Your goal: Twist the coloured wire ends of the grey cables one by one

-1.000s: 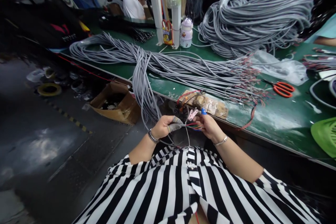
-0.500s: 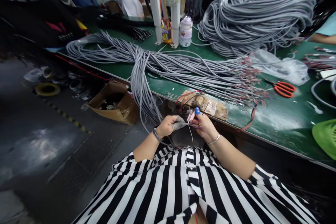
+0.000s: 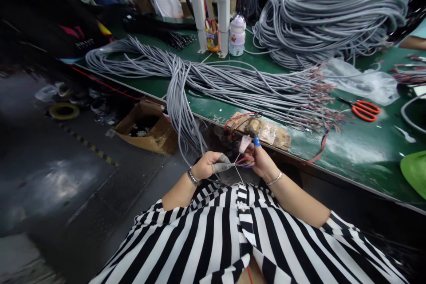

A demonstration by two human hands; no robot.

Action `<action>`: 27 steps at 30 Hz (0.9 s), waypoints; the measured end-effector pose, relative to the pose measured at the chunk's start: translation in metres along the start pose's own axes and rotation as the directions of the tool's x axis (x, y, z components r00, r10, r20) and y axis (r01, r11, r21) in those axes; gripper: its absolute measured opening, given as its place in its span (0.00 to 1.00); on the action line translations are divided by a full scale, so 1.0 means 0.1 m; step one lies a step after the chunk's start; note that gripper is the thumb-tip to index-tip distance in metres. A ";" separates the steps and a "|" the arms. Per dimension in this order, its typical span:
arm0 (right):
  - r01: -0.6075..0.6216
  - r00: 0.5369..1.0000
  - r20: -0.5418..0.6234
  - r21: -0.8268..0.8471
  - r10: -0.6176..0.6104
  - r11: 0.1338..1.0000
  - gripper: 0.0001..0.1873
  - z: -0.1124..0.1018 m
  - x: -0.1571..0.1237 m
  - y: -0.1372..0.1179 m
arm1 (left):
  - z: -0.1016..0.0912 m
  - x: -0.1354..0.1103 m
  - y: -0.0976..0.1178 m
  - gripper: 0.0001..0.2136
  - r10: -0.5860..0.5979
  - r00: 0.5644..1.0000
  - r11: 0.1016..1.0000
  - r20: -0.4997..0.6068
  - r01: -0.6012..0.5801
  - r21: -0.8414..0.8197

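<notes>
Between thumb and fingers, my left hand pinches a grey cable near its stripped end. Thin coloured wires fan out from that end toward my right hand. The right fingers are closed around the wires' far ends, and a blue covering sits on the thumb tip. A small pale pink piece shows at the right fingertips; its kind is unclear. One white wire hangs apart, below the others. Just beyond my hands, a wooden board with a lump and red and black wires lies at the table edge.
A long bundle of grey cables lies across the green table, partly drooping over its edge. Orange-handled scissors and a plastic bag lie right. Behind are a big cable coil and a bottle. A cardboard box stands low left.
My hands have moved slightly apart, the left one a little left and down. More of the coloured wires now show between them, and the pale pink piece has turned.
</notes>
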State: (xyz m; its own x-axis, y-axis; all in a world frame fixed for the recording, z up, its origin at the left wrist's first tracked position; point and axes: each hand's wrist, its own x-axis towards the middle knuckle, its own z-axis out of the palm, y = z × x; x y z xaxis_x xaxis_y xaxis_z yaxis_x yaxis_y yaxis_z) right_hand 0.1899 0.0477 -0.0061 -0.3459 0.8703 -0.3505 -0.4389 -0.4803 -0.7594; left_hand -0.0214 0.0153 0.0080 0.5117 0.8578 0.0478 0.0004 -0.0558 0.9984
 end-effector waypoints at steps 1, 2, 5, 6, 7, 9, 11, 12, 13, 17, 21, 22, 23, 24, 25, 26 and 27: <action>0.002 1.000 -0.003 -0.008 -0.002 1.000 0.32 -0.02 -0.01 0.00 | 0.01 -0.05 0.01 0.19 0.000 1.000 1.000 0.012 0.000 -0.011; 0.004 1.000 -0.006 -0.017 -0.004 1.000 0.32 -0.04 -0.02 0.00 | 0.01 -0.10 0.02 0.19 0.002 0.999 1.000 0.040 -0.001 -0.017; 0.009 1.000 0.000 -0.052 -0.009 0.999 0.32 -0.07 -0.05 0.00 | 0.03 -0.22 0.06 0.17 0.007 0.993 1.000 0.119 -0.008 0.011; 0.012 1.000 0.006 -0.066 -0.011 0.998 0.32 -0.08 -0.06 -0.01 | 0.03 -0.25 0.07 0.17 0.009 0.994 1.000 0.113 -0.012 0.025; 0.016 1.000 0.014 -0.079 -0.015 0.997 0.31 -0.09 -0.06 -0.01 | 0.03 -0.28 0.07 0.16 0.014 0.996 0.999 0.083 -0.017 0.036; 0.022 0.999 0.030 -0.099 -0.019 0.995 0.31 -0.10 -0.07 -0.02 | 0.02 -0.30 0.08 0.16 0.033 0.999 0.999 -0.008 -0.033 0.040; 0.022 0.999 0.037 -0.106 -0.018 0.994 0.30 -0.10 -0.07 -0.05 | 0.02 -0.29 0.07 0.16 0.057 0.995 0.998 -0.085 -0.054 0.045; 0.020 0.999 0.039 -0.108 -0.015 0.994 0.30 -0.09 -0.07 -0.07 | 0.02 -0.27 0.06 0.15 0.067 0.991 0.997 -0.114 -0.062 0.050; 0.016 0.999 0.043 -0.109 -0.011 0.994 0.30 -0.07 -0.07 -0.09 | 0.02 -0.25 0.06 0.15 0.072 0.988 0.996 -0.133 -0.065 0.052; 0.027 0.998 0.064 -0.109 -0.020 0.994 0.29 0.00 -0.06 -0.16 | 0.07 -0.13 0.03 0.15 0.069 0.983 0.997 -0.171 -0.062 0.046; 0.047 0.998 0.042 -0.110 -0.042 0.993 0.26 0.02 -0.01 -0.13 | 0.14 -0.04 0.01 0.16 0.048 0.978 0.999 -0.201 -0.042 0.034; 0.042 0.999 0.031 -0.099 -0.039 0.994 0.26 0.01 0.01 -0.11 | 0.15 -0.02 0.00 0.16 0.045 0.976 0.999 -0.211 -0.039 0.033; 0.037 0.999 0.017 -0.086 -0.036 0.996 0.26 0.01 0.02 -0.09 | 0.16 -0.01 -0.01 0.15 0.044 0.974 0.999 -0.221 -0.038 0.032; 0.036 0.999 0.001 -0.074 -0.036 0.997 0.27 0.02 0.03 -0.08 | 0.16 0.00 -0.03 0.15 0.043 0.973 0.999 -0.229 -0.037 0.031; 0.041 0.999 -0.014 -0.063 -0.042 0.997 0.27 0.02 0.03 -0.07 | 0.16 0.01 -0.05 0.15 0.041 0.971 0.999 -0.234 -0.035 0.028; 0.051 0.998 -0.026 -0.053 -0.052 0.997 0.28 0.03 0.04 -0.06 | 0.17 0.01 -0.06 0.15 0.037 0.971 0.999 -0.236 -0.032 0.025; 0.064 0.997 -0.032 -0.044 -0.066 0.997 0.28 0.05 0.04 -0.06 | 0.17 0.02 -0.08 0.15 0.033 0.971 0.999 -0.236 -0.028 0.022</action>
State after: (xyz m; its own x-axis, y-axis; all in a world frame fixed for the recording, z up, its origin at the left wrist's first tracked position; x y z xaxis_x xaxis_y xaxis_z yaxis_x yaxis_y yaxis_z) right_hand 0.1873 0.0531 -0.0004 -0.2893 0.9031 -0.3173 -0.4231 -0.4180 -0.8039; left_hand -0.0060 0.0085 -0.0001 0.2946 0.9518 0.0859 0.0045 -0.0912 0.9958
